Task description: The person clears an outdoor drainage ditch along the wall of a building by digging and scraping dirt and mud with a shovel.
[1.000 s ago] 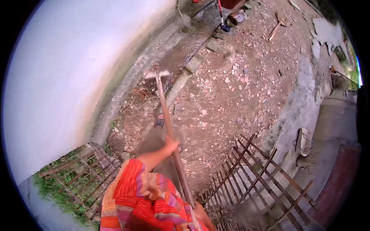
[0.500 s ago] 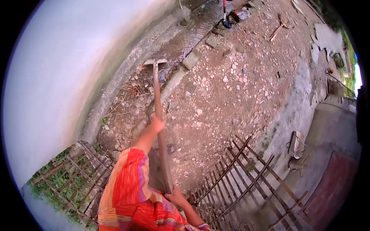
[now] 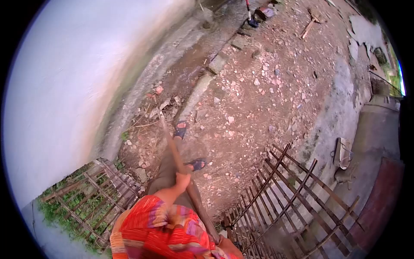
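Observation:
A long-handled hoe [image 3: 174, 150] slants across the ground in front of my body. My left hand [image 3: 183, 180] is wrapped around the middle of its wooden handle. Farther back, near the lower edge, my right hand [image 3: 225, 244] grips the rear end, partly cut off from clear sight by my arm. The hoe's metal head [image 3: 161, 114] is down among broken stones and debris [image 3: 166, 105] in the drain channel, near my sandalled foot [image 3: 181, 129]. A second sandalled foot [image 3: 198, 164] stands to the right of the handle.
A pale wall [image 3: 64, 86] with a concrete ledge [image 3: 129, 95] borders the left. Wet drain water [image 3: 185, 64] lies ahead beside loose blocks [image 3: 217, 64]. Bamboo lattice fences stand at right [image 3: 293, 190] and left [image 3: 86, 185]. Rubble-strewn ground [image 3: 258, 95] spreads rightward. A red-and-white pole [image 3: 249, 11] stands ahead.
The hoe head has come back toward me from the watery part of the channel to the rubble by my foot. Both hands have moved back and slightly right with the handle.

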Demonstrator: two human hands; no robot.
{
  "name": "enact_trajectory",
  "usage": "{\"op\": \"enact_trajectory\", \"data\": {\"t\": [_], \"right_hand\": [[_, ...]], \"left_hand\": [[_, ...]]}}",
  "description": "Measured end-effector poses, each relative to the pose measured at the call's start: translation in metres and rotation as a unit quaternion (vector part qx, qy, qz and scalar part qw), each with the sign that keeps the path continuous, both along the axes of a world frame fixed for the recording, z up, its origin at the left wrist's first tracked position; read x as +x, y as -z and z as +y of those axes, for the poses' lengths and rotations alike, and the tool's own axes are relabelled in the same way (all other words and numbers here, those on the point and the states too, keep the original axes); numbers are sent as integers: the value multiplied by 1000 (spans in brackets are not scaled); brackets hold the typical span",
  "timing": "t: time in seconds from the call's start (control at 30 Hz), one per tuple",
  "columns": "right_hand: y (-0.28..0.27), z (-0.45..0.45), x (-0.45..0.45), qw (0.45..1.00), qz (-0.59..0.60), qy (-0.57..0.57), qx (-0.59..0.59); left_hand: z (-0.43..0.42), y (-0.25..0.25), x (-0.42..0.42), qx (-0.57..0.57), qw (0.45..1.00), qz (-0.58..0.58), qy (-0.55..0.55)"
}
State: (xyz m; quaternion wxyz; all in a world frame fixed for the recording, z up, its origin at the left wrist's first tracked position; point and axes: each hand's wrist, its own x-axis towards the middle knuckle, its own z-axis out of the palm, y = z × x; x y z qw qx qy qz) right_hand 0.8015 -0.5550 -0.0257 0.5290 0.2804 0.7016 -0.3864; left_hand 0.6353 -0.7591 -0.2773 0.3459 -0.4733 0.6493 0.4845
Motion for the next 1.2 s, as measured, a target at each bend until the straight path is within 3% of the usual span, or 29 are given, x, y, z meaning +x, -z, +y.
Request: {"op": "enact_trajectory", "data": {"t": [0.07,0.1,0.17,0.23,0.3,0.33,0.37,0.43,0.47,0.5,0.53,0.6,0.67,0.8,0.83,0.87,0.9,1.0,1.2], "right_hand": [[11,-10,-2,1000,3,1,1],[18,-17,-3,1000,5,4,1],[23,-20,2,1000,9,4,5],[17,-16,7,1000,16,6,12],[-4,6,13,999,22,-1,29],[-12,11,11,999,28,-4,38],[-14,16,5,998,37,-2,44],[4,7,-21,994,72,85,8],[-18,-9,-91,997,41,63,11],[11,-12,-98,992,117,37,1],[15,-21,-134,990,120,71,-24],[8,-37,-207,960,45,247,-122],[4,-45,-257,944,42,295,-141],[-20,-50,-314,916,-5,360,-176],[-32,-52,-326,903,-31,381,-197],[-44,-52,-337,898,-41,393,-194],[-52,-50,-346,902,-37,388,-182],[-72,-45,-364,872,-159,406,-223],[-115,-65,-379,923,-149,312,-168]], "left_hand": [[0,-50,-9,55,994,-53,-81],[-1,-38,3,53,994,-51,-83],[-2,-2,44,-65,992,-7,112],[11,-10,34,-13,998,-27,59],[23,-10,9,-12,966,76,248],[32,-23,-25,-16,963,164,214],[38,-34,-64,45,970,67,230],[52,-13,-120,53,966,126,220],[57,-2,-154,49,961,183,203],[64,-24,-205,23,965,95,244],[69,-11,-240,24,965,105,240],[81,-2,-298,-14,953,169,250],[94,15,-343,-78,937,168,296],[91,38,-401,-50,950,170,259],[84,30,-412,105,977,160,91],[79,22,-423,256,953,142,-81],[73,22,-431,344,927,121,-84],[72,16,-426,385,910,105,-114],[44,-11,-404,357,919,28,-163]]}}
